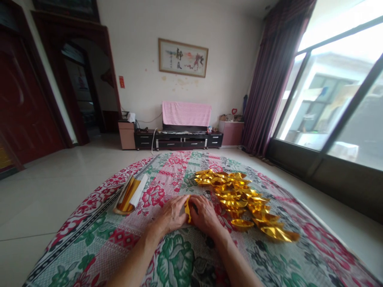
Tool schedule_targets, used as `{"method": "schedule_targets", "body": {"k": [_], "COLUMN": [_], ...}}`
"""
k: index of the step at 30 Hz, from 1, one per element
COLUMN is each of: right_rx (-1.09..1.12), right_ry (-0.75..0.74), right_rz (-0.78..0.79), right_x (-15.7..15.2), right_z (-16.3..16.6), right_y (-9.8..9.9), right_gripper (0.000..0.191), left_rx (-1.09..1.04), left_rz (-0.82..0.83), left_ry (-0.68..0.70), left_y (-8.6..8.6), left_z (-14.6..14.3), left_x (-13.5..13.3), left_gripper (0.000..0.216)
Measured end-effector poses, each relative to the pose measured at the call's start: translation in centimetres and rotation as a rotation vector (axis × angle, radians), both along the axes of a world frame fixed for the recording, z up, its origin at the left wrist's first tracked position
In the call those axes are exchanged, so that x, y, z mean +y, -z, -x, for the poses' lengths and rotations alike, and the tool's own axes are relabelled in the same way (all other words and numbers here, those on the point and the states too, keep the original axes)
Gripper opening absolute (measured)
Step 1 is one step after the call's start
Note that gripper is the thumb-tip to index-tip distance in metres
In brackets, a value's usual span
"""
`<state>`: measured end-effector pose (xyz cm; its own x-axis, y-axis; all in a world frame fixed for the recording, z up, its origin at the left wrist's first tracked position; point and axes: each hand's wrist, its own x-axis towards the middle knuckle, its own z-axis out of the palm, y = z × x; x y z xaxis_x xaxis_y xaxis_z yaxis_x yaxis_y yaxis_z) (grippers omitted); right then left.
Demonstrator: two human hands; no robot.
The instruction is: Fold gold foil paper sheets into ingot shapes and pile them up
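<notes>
Both of my hands meet at the middle of the table around a small piece of gold foil paper (188,209). My left hand (172,214) grips its left side, with the fingers pressed together. From the other side my right hand (205,213) closes on it with curled fingers. Most of the paper is hidden by the hands, so its exact shape cannot be made out. Just right of my right hand lie several folded gold paper ingots (233,195), boat-shaped and shiny, in rough rows. A curled stack of gold foil sheets (130,195) with white backing lies to the left.
A floral cloth (175,259) covers the round table. Beyond it stands a low black cabinet (181,142) with a pink towel (186,113) draped over something on top. A large window (335,99) and purple curtain (266,79) are on the right, a dark red door (26,87) on the left.
</notes>
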<state>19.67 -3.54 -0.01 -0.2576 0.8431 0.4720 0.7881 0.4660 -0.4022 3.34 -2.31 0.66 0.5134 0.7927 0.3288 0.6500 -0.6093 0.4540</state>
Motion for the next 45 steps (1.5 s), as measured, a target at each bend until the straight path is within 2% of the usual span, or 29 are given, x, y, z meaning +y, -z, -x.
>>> {"method": "schedule_targets", "body": {"k": [6, 11, 16, 21, 26, 31, 37, 45], "right_rx": [-0.091, -0.1, -0.106, -0.103, -0.138, -0.145, -0.078, -0.064], "right_ry": [0.032, 0.002, -0.031, -0.02, 0.042, 0.146, 0.217, 0.149], "right_rz": [0.04, 0.099, 0.13, 0.077, 0.07, 0.038, 0.032, -0.018], "right_x": [-0.2, -0.2, -0.1, -0.3, -0.8, -1.1, -0.8, -1.1], "right_z": [0.4, 0.1, -0.2, 0.0, 0.4, 0.7, 1.0, 0.9], "right_y": [-0.6, -0.6, -0.5, -0.6, -0.9, -0.4, 0.4, -0.4], "right_gripper": [0.026, 0.032, 0.038, 0.029, 0.021, 0.024, 0.027, 0.013], "left_rx": [-0.058, -0.004, 0.016, 0.072, 0.065, 0.072, 0.075, 0.016], "left_rz": [0.004, 0.02, 0.006, -0.067, -0.105, -0.119, -0.075, -0.067], "left_ry": [-0.004, 0.051, 0.054, 0.055, 0.014, 0.008, -0.01, -0.046], "left_y": [-0.1, -0.8, -1.3, -1.1, -0.8, -0.7, -0.8, -0.1], "left_z": [0.1, 0.3, 0.3, -0.1, -0.2, -0.1, 0.6, 2.2], "left_x": [-0.3, -0.7, -0.9, -0.7, -0.8, -1.0, -0.7, 0.2], "left_gripper": [0.04, 0.022, 0.023, 0.018, 0.019, 0.012, 0.014, 0.023]}}
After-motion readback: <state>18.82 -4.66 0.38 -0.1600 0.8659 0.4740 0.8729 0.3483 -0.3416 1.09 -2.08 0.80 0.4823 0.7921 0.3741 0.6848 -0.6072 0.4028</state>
